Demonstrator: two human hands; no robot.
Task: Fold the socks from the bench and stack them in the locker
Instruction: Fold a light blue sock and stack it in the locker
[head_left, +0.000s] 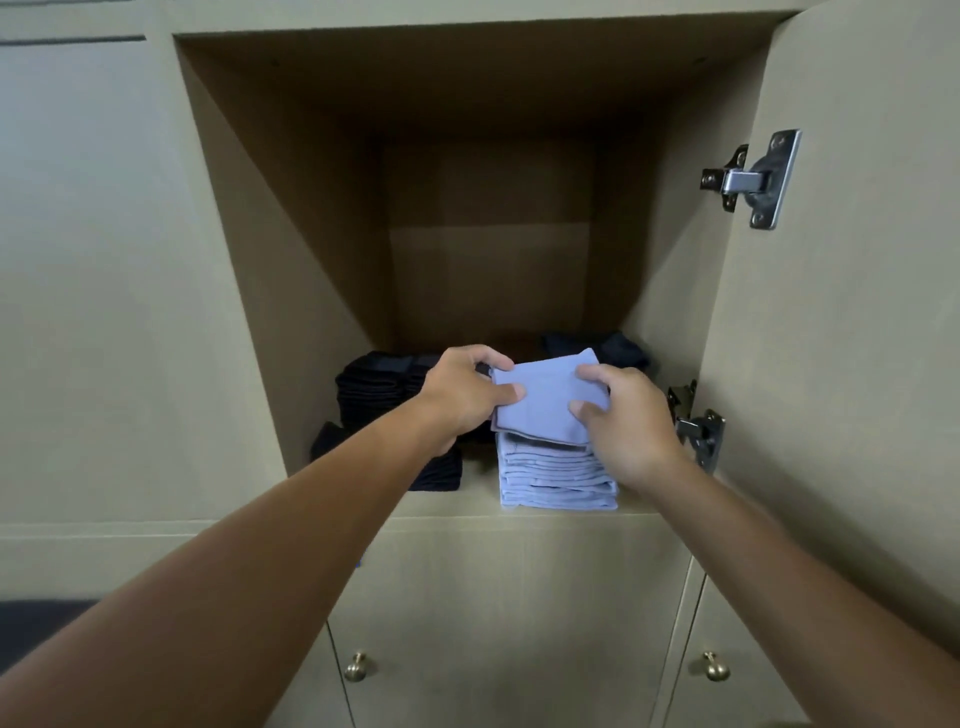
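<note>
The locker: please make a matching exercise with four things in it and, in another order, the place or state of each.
Things
1. folded light blue sock
2. light blue stack
3. black stack
4. locker door

Places or states
A. swung open at the right, hinges showing
B. at the left of the locker shelf
C. held by the left hand and the right hand
D. at the front of the shelf, under the held sock

Pairs: 1-C, 2-D, 3-B, 4-A

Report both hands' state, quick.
Left hand: grips the folded light-blue sock at its left edge.
Right hand: grips the same sock at its right edge.
</note>
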